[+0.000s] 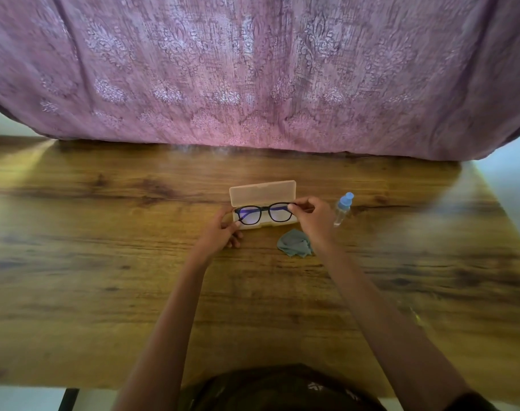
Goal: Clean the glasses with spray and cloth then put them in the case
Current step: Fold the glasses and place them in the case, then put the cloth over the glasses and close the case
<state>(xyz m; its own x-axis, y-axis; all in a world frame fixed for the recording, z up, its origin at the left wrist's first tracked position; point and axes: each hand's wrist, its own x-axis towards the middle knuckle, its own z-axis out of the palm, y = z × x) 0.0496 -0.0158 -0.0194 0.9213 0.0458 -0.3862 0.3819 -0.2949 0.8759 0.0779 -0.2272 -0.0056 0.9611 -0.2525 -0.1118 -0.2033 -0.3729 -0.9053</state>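
Observation:
Black-framed glasses [264, 213] are held just over the open translucent case [262, 192], whose lid stands up behind them. My left hand [223, 231] pinches the left end of the frame. My right hand [313, 216] pinches the right end. A crumpled grey-green cloth [294, 243] lies on the wooden table [104, 232] just in front of the case, partly under my right wrist. A small clear spray bottle with a blue cap [343, 209] lies tilted to the right of the case.
A purple patterned fabric [252, 69] hangs along the far edge of the table. The table's right edge [496, 203] runs near the bottle. A dark table leg [68, 398] shows at the lower left.

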